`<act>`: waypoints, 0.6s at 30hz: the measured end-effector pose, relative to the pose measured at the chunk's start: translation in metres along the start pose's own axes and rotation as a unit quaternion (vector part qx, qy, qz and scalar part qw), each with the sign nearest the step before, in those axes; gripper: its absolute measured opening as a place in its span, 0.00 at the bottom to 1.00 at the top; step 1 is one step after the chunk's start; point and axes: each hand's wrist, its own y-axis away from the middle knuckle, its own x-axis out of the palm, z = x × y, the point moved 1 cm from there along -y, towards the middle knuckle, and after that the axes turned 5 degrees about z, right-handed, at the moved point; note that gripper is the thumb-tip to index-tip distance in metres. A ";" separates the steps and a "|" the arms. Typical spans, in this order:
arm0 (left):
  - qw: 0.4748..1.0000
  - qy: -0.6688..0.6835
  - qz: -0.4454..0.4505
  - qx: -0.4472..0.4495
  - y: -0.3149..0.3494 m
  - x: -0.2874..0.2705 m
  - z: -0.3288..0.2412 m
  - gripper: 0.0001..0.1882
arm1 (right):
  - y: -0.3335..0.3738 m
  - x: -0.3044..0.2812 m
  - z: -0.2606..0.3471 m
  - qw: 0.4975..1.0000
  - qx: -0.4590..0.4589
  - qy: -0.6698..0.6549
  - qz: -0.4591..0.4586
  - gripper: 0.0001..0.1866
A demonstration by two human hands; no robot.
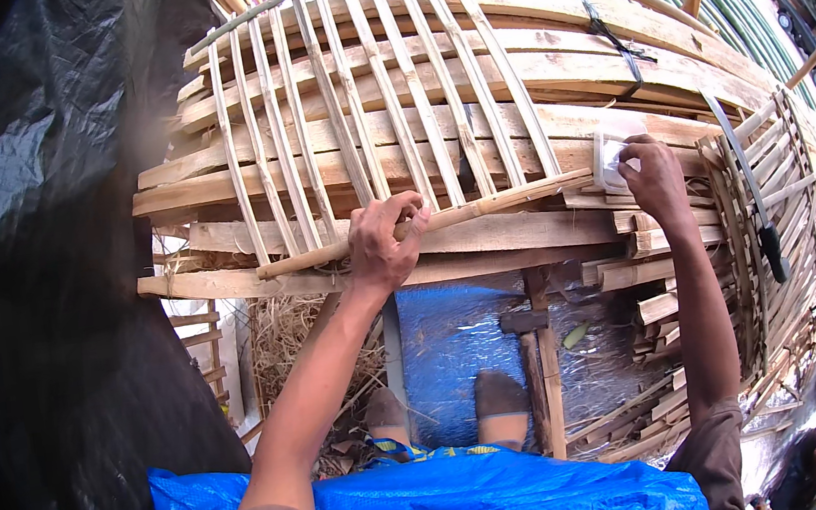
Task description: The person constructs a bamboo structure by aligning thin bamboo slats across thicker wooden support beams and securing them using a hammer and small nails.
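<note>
No readable text, numbers, labels or signs, yellow marks [466, 451] at the edge of the blue sheet [506, 501] too small to make out, white container [608, 170] by the right hand [653, 179] without legible print.

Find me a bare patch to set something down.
The shiny blue sheet looks bare between the planks, the feet and the hammer. Crowded: stacked wood strips at right; slats ahead, where the left hand holds a pole.
</note>
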 end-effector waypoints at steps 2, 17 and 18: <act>1.000 -0.004 0.001 -0.003 0.000 -0.001 -0.001 0.12 | 0.000 -0.004 -0.001 1.000 0.004 -0.017 0.000 0.07; 0.997 0.074 0.002 0.004 0.004 0.000 0.008 0.13 | 0.030 -0.064 0.040 0.988 0.042 0.121 -0.083 0.06; 0.997 0.076 -0.001 -0.002 0.004 0.000 0.009 0.13 | 0.030 -0.066 0.042 0.988 0.049 0.115 -0.089 0.06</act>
